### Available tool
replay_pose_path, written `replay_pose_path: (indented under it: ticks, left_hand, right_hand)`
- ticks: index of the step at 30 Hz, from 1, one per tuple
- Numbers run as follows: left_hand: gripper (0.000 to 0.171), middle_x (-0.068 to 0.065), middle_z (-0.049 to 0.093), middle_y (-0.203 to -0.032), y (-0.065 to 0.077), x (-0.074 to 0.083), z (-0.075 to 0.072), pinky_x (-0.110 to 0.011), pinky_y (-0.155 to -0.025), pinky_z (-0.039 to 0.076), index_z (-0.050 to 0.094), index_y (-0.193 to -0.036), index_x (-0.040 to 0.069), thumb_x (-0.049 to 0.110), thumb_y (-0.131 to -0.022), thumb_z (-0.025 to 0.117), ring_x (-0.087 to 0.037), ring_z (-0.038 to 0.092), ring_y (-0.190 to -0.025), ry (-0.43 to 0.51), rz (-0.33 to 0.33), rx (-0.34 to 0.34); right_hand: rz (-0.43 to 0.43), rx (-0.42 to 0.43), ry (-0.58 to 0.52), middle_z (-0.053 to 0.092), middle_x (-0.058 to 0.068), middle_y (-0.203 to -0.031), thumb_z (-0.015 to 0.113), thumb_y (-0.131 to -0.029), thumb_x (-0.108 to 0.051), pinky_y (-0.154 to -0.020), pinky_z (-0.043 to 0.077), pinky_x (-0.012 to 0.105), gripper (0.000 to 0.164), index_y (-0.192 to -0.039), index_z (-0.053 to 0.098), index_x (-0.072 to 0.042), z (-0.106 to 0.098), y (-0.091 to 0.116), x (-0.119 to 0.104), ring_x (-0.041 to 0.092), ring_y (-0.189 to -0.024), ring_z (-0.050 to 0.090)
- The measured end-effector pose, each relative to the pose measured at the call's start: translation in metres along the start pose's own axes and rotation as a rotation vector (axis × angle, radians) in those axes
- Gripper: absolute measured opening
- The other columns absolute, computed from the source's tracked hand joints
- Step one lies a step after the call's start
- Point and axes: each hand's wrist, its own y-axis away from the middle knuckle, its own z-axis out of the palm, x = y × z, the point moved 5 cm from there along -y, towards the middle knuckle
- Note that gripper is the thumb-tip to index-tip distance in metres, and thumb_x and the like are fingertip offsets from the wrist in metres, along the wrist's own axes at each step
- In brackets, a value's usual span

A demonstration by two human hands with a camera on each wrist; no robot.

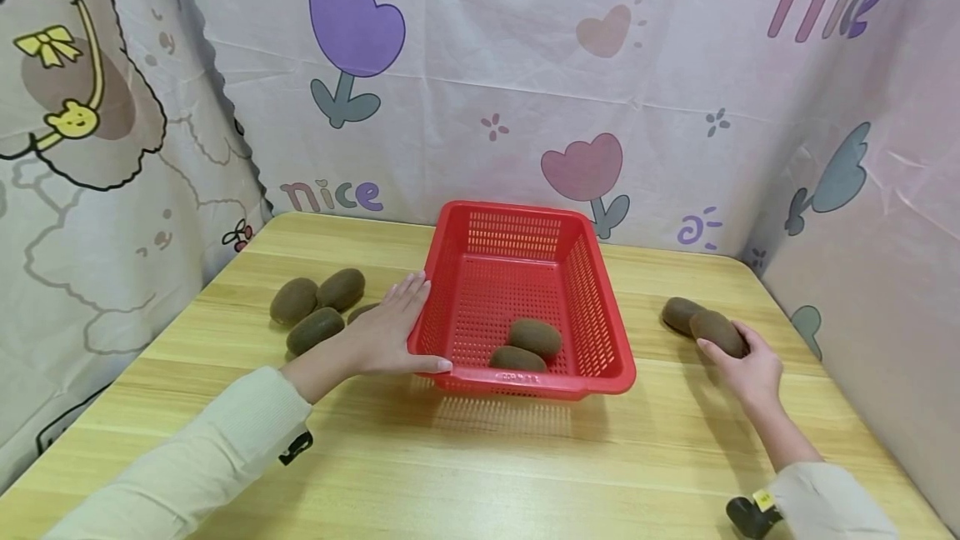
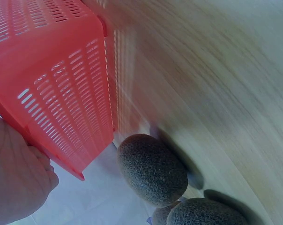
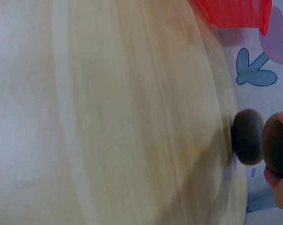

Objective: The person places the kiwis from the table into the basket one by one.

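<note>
A red plastic basket [image 1: 517, 273] with slotted walls stands mid-table, and two brown kiwis [image 1: 535, 338] lie in its near part. My left hand [image 1: 390, 332] rests at its near left corner, fingers extended along the left side and thumb reaching over the near rim. Under that hand in the left wrist view, a kiwi [image 2: 153, 169] lies beside the slotted wall. To the right of the basket, my right hand [image 1: 750, 365] holds a kiwi [image 1: 718, 333] between thumb and fingers. Another kiwi [image 1: 681, 315] sits just beyond the held one, overlapped by it in the head view.
Left of the basket lie several kiwis, including one at the back [image 1: 342, 288] and one in front [image 1: 315, 330]; another is partly hidden by my left hand. The wooden table [image 1: 525, 473] ends against a patterned cloth [image 1: 480, 90] at the back and sides.
</note>
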Motion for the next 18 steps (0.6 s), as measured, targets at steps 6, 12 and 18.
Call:
replay_pose_path:
  ticks: [6, 12, 18]
  left_hand:
    - [0.117, -0.014, 0.007, -0.157, 0.0, 0.0, 0.0, -0.052, -0.114, 0.02, 0.01, -0.148, 0.001, 0.075, -0.069, 0.055, -0.033, 0.005, -0.145, -0.001, 0.002, 0.003]
    - [0.117, -0.014, 0.007, -0.157, 0.0, 0.0, 0.0, -0.052, -0.115, 0.019, 0.009, -0.149, 0.002, 0.075, -0.069, 0.054, -0.033, 0.004, -0.145, -0.001, 0.002, 0.003]
    - [0.117, -0.015, 0.006, -0.157, -0.001, -0.001, 0.0, -0.052, -0.115, 0.019, 0.009, -0.149, 0.001, 0.075, -0.07, 0.054, -0.033, 0.004, -0.145, -0.009, 0.006, 0.002]
  right_hand:
    - [-0.019, -0.001, -0.03, 0.04, 0.029, -0.139, 0.064, -0.085, -0.026, -0.1, 0.037, 0.052, 0.067, -0.139, 0.037, 0.002, 0.004, 0.0, -0.013, 0.045, -0.126, 0.04]
    - [-0.043, -0.002, -0.026, 0.043, 0.029, -0.137, 0.066, -0.084, -0.025, -0.095, 0.04, 0.048, 0.065, -0.138, 0.039, 0.001, 0.007, 0.0, -0.026, 0.042, -0.123, 0.044]
    - [-0.078, -0.02, -0.034, 0.042, 0.026, -0.139, 0.066, -0.084, -0.028, -0.095, 0.04, 0.046, 0.068, -0.14, 0.038, -0.001, 0.009, -0.002, -0.043, 0.041, -0.124, 0.044]
